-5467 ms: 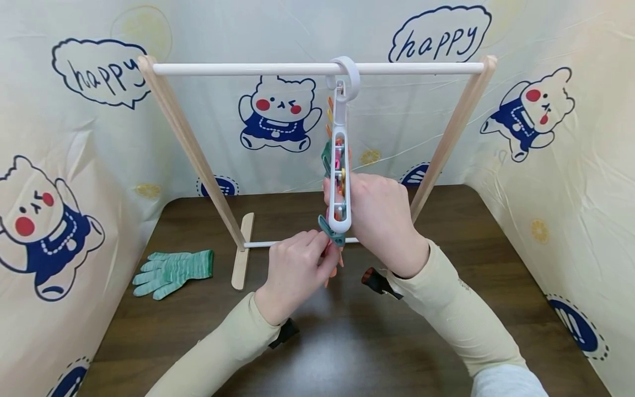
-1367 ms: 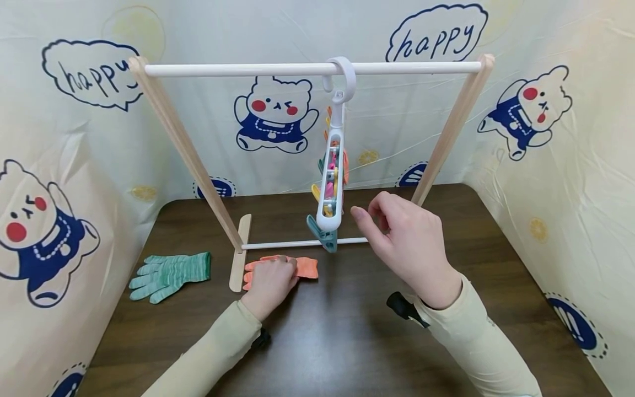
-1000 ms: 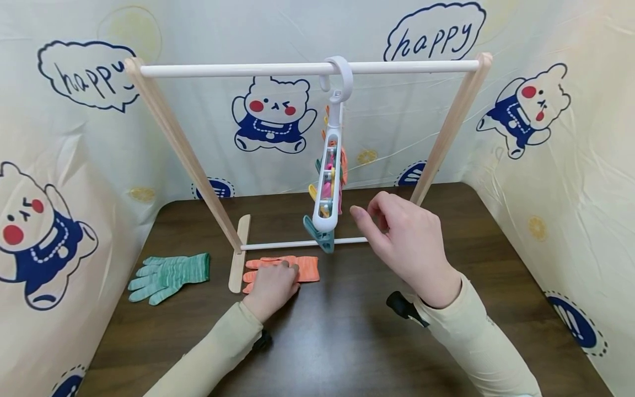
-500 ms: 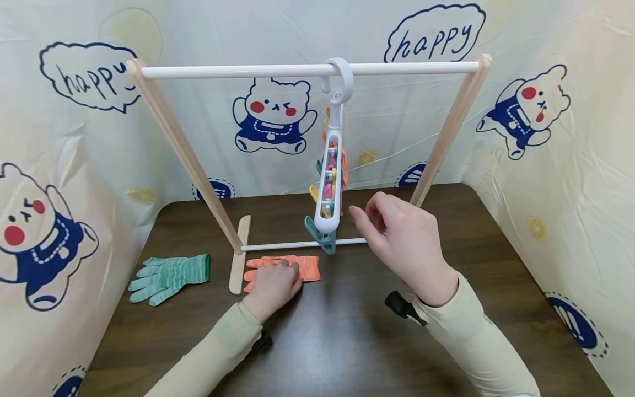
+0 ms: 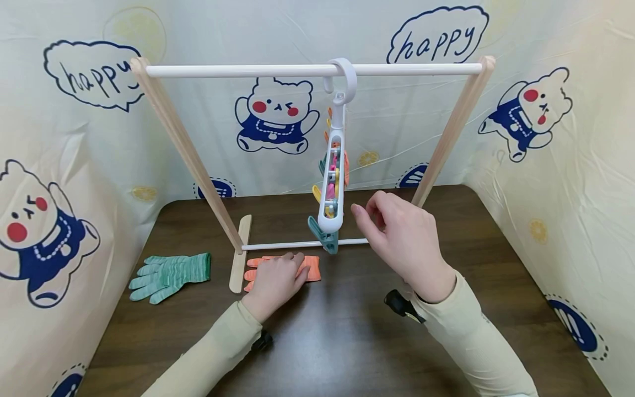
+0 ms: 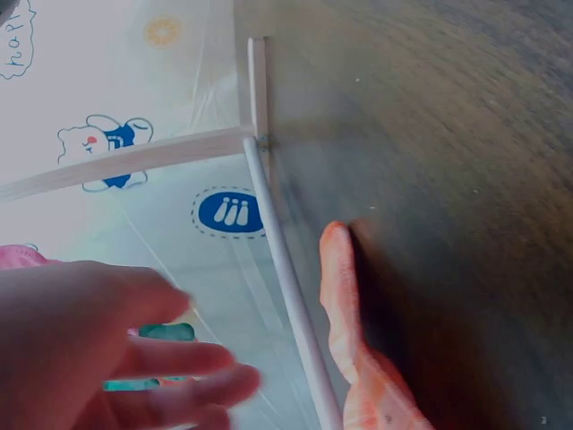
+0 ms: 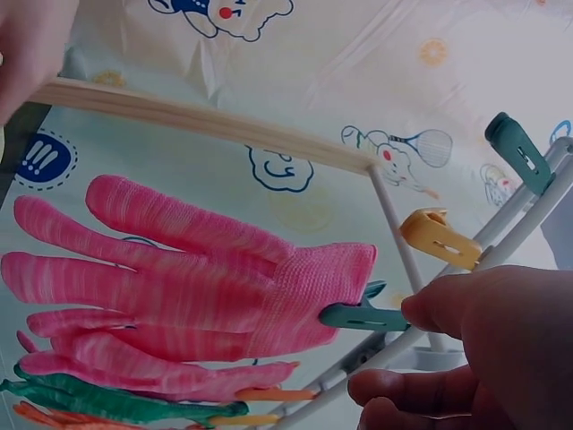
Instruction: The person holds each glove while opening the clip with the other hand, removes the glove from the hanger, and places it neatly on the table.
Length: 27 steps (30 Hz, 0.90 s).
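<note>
An orange glove (image 5: 311,269) lies flat on the table, its fingers toward the rack's left foot. Above it hovers my left hand (image 5: 275,281), fingers loose; in the left wrist view the hand stands apart from the glove (image 6: 345,296). My right hand (image 5: 404,242) is held in the air right of the white clip hanger (image 5: 330,220), fingers loosely bent around nothing. From that hanger hang several gloves, including a pink glove (image 7: 188,287) pinched by a teal clip (image 7: 358,317). A teal clothespin (image 5: 324,236) at the hanger's near end has no glove in it.
The hanger hooks over the white top bar (image 5: 238,70) of a wooden-legged rack. A green glove (image 5: 171,275) lies left of the rack's wooden foot (image 5: 240,259). A lower white bar (image 5: 283,245) crosses behind the orange glove. Printed cloth surrounds the dark table (image 5: 337,342).
Earlier both hands worked at the hanger's near clip with something orange. Since then the orange glove has come down onto the table, my right hand has drawn away, and my left fingers have lifted slightly.
</note>
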Tool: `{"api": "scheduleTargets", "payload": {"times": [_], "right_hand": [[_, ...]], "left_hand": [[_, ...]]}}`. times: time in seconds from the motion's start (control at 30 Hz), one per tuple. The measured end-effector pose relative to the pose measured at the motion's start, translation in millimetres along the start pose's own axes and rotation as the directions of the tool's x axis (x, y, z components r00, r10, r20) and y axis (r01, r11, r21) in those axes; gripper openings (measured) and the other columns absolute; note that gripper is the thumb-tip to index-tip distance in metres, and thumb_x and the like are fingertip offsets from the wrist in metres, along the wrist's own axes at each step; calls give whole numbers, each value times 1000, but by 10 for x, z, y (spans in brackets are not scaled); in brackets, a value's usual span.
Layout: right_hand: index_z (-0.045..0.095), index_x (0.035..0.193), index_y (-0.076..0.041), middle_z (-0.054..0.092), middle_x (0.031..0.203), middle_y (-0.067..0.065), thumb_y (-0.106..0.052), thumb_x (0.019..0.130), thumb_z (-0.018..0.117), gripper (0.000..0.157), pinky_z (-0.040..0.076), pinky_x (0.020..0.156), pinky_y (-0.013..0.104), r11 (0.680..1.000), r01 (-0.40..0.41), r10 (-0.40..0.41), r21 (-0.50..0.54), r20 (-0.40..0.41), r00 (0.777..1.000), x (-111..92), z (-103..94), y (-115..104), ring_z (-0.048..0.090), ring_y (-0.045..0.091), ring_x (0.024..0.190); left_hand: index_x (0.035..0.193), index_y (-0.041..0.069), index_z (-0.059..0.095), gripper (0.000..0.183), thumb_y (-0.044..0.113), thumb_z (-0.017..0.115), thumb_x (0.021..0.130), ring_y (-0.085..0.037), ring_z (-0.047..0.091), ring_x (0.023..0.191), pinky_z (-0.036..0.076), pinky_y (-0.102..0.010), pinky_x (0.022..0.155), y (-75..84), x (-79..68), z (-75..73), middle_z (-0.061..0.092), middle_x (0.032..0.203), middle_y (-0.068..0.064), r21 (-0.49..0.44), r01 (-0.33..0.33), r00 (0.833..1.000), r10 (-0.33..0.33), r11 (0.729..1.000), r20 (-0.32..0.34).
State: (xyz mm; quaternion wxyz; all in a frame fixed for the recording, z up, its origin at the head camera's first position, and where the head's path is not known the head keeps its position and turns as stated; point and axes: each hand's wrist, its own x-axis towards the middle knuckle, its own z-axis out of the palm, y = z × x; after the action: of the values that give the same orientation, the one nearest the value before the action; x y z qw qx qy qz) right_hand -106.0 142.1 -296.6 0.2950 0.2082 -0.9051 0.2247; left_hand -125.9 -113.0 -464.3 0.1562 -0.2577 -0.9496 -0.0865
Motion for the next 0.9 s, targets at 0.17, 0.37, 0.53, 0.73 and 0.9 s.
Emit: {"api": "scheduleTargets", "payload": {"times": [0.17,0.37,0.53,0.73,0.9], "right_hand": [[64,85,-10,55,67,2,-33,99,68,27,38,47,32,1000,-15,15,7,8,1000,16,18,13,46,16,55],[64,84,-11,56,67,3,-33,99,67,27,38,47,32,1000,-25,25,11,5,1000,35,40,31,47,16,55],[65,85,-10,56,68,2,-33,99,68,27,38,48,32,999,-36,36,14,7,999,45,51,40,48,17,56],[67,89,-10,58,70,2,-33,100,68,25,41,50,32,999,-45,45,21,-2,999,43,70,56,50,17,59],[67,93,-9,61,73,3,-32,100,68,24,43,52,32,999,-18,19,34,-48,999,54,92,66,52,17,61]], "left_hand": [[86,11,65,19,25,73,95,-14,47,48,30,-25,41,36,67,-100,48,61,1,-71,15,999,-18,997,-47],[88,12,68,15,23,71,97,-10,42,46,27,-23,39,65,132,-231,51,62,4,-121,8,984,-29,993,-175],[91,12,70,11,22,70,96,-12,50,47,30,-22,40,66,156,-298,60,69,3,-135,-33,958,-7,990,-288],[98,9,73,15,23,69,97,-16,63,60,41,-24,44,100,186,-406,69,81,-3,-190,-51,936,-19,981,-351],[108,7,74,25,29,70,96,-18,65,66,48,-28,48,150,234,-504,70,91,-6,-239,-32,931,-58,971,-360]]}}
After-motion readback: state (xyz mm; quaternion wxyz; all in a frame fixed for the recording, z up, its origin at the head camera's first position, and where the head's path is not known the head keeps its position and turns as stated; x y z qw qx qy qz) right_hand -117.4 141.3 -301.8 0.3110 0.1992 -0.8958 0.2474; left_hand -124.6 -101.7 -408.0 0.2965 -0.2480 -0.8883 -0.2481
